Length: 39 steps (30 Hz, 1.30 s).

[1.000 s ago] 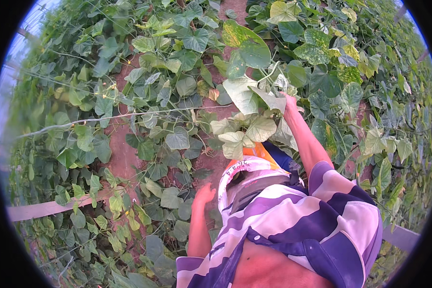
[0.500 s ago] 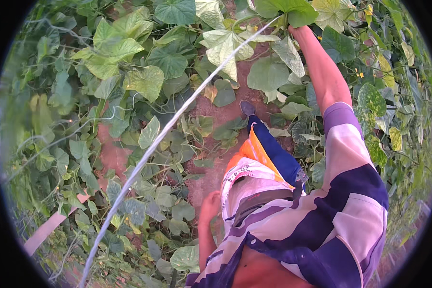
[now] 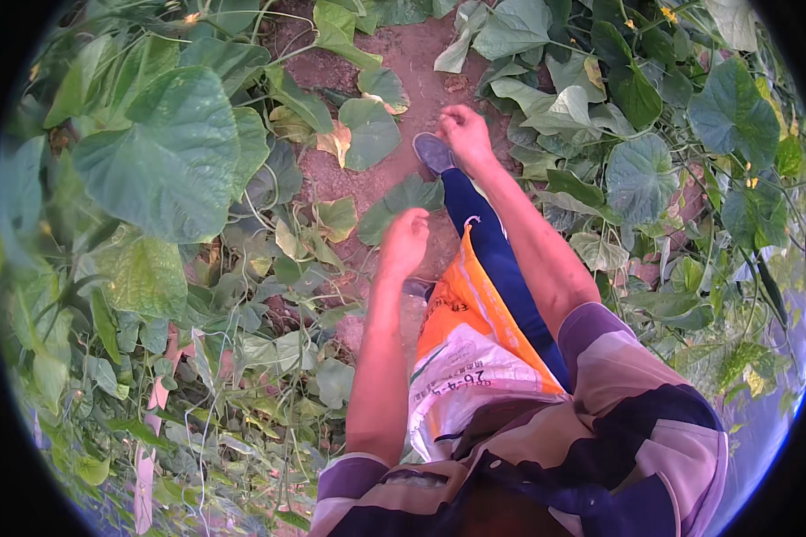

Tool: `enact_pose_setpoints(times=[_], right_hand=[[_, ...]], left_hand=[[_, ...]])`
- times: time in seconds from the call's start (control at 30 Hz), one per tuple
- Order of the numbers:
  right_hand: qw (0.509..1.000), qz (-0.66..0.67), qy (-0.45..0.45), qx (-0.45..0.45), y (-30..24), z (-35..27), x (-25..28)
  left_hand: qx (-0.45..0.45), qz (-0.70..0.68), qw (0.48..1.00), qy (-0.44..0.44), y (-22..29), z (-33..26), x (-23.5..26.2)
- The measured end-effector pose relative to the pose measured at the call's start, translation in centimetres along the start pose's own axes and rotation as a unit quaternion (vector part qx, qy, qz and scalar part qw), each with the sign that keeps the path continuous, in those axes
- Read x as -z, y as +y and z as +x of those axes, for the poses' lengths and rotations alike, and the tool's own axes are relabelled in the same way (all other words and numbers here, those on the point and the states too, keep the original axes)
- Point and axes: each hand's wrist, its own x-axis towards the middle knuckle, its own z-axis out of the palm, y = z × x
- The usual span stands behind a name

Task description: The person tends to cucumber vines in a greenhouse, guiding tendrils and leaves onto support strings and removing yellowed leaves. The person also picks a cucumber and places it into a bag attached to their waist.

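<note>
My left hand (image 3: 407, 240) hangs in front of me above the dirt path, its fingers curled in with nothing seen in them. Farther ahead, my right hand (image 3: 464, 134) is held over my shoe (image 3: 433, 154), fingers loosely bent and apart, with no object visible. Neither hand touches a plant. An orange and white woven sack (image 3: 484, 309) hangs at my waist over dark blue trousers (image 3: 497, 255). Broad green vine leaves flank both hands; a yellowing, brown-edged leaf (image 3: 336, 141) lies to the left of the path.
Bare reddish soil (image 3: 412, 63) runs ahead between the vines. A large leaf (image 3: 166, 152) stands close on the left, with a pale pink strip (image 3: 145, 474) below it. To the right are more leaves (image 3: 643, 177), small yellow flowers and a long dark green shape (image 3: 768, 285), perhaps a fruit.
My right hand has left the leaves at the top and come back over the path. My left hand has risen forward from beside the sack. The pale string across the view is gone.
</note>
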Motion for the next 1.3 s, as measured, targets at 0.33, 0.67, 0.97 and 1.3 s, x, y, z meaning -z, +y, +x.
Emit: enact_pose_setpoints(times=[0.33,0.67,0.97,1.3], right_hand=[[0.895,-0.287,-0.336,0.061,12.7,-12.1,-9.7],[0.949,-0.102,-0.29,-0.068,9.8,-8.2,-10.6],[0.95,-0.022,-0.287,-0.12,8.7,-7.1,-10.6],[0.946,-0.019,-0.292,-0.138,8.6,-6.2,-10.3]], left_hand=[[-0.107,0.311,0.927,0.182,-10.2,31.7,8.5],[0.049,0.247,0.966,-0.065,-22.4,31.1,6.3],[0.16,-0.11,0.907,0.373,-16.5,43.6,11.4],[-0.05,-0.527,0.848,0.032,-13.7,32.4,15.5]])
